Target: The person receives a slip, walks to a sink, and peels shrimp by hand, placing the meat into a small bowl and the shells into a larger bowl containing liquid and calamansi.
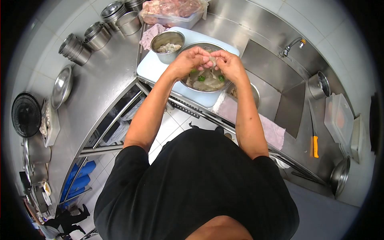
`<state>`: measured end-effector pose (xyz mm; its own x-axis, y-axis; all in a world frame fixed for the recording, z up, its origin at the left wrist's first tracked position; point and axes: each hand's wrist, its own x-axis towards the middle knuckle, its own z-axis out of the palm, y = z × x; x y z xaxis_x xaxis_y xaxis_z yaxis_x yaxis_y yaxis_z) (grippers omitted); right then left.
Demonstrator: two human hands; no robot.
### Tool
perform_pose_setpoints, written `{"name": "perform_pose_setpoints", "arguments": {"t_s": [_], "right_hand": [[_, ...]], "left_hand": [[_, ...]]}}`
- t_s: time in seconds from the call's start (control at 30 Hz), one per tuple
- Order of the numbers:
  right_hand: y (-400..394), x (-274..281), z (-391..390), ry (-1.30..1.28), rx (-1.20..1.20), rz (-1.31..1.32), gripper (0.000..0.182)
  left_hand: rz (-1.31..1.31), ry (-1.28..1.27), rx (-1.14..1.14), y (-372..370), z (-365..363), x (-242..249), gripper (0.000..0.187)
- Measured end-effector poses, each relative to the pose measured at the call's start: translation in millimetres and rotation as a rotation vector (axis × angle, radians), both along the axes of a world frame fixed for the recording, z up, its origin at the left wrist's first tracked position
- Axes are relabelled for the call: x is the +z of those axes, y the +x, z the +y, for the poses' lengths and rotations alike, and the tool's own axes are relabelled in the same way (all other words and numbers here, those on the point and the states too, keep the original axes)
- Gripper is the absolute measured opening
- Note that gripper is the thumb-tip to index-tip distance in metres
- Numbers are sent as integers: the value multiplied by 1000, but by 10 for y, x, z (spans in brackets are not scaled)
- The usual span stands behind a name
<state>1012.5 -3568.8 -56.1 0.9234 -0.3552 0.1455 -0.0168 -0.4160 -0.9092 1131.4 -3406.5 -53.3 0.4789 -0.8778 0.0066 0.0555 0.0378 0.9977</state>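
Observation:
My left hand (189,63) and my right hand (229,66) meet above a wide steel bowl (206,91). Pinched between the fingertips of both is a small pale piece that looks like a shrimp (213,61). Cloudy liquid with greyish pieces fills the bowl, along with green items (201,78) that look like lime. Just left of it stands a steel pot (162,57) holding more pale shrimp-like pieces (169,48). Both vessels rest on a light blue board (145,71). My fingers partly cover the bowl's far side.
A sink (262,60) with a tap (291,47) lies to the right. A yellow-handled knife (315,146) lies on the right counter. Pink cloths (272,130) hang at the front edge. Bagged meat (172,9) sits behind the board. Another person (66,224) appears at lower left.

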Motion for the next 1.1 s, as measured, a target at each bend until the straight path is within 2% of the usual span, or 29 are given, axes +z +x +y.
{"name": "perform_pose_setpoints", "arguments": {"t_s": [0.13, 0.17, 0.23, 0.27, 0.33, 0.37, 0.4, 0.43, 0.5, 0.63, 0.7, 0.73, 0.83, 0.9, 1.0, 1.1], "right_hand": [[-54, -16, -1, 175, 49, -84, 24], [-23, -96, -11, 108, 41, -188, 23], [36, -210, 14, -30, 28, -392, 21], [21, -239, -41, -139, -4, -329, 21], [-71, -78, -30, -352, -65, -196, 21], [-60, -131, -35, -329, -73, -198, 21], [-34, -170, -25, -307, -81, -201, 21], [-12, -192, -29, -286, -89, -207, 21], [-44, -141, 12, -452, -135, -203, 21], [-73, -146, 10, -597, -156, -162, 21], [-65, -147, 11, -231, -139, -63, 22], [-58, -144, 18, -48, -128, -13, 22], [-47, -70, 71, -138, -65, -169, 23], [-50, -30, 92, -249, -39, -167, 23], [-38, -63, 75, -298, 10, -197, 22], [-41, -25, 96, -300, 3, -183, 21]], "left_hand": [[324, -194, 52, -127, -52, -88, 25], [395, -238, 76, -171, -69, -100, 28], [367, -216, 73, -254, -68, -95, 37], [354, -205, 71, -277, -76, -89, 42], [121, -25, 52, -279, -96, -59, 46], [5, 64, 45, -278, -93, -39, 48], [-280, 129, 102, -292, -93, -7, 47], [-229, 121, 102, -286, -101, -12, 46], [-125, 104, 98, -265, -130, -30, 43], [-314, 219, 177, -146, -115, 3, 30], [-485, 246, 304, -127, -109, 29, 25], [-362, 208, 290, -119, -114, 26, 24], [-30, 86, 231, -113, -171, -17, 22], [144, 0, 178, -134, -189, -41, 22], [350, -68, 143, -172, -176, 19, 18], [371, -126, 119, -126, -182, 10, 21]]}}
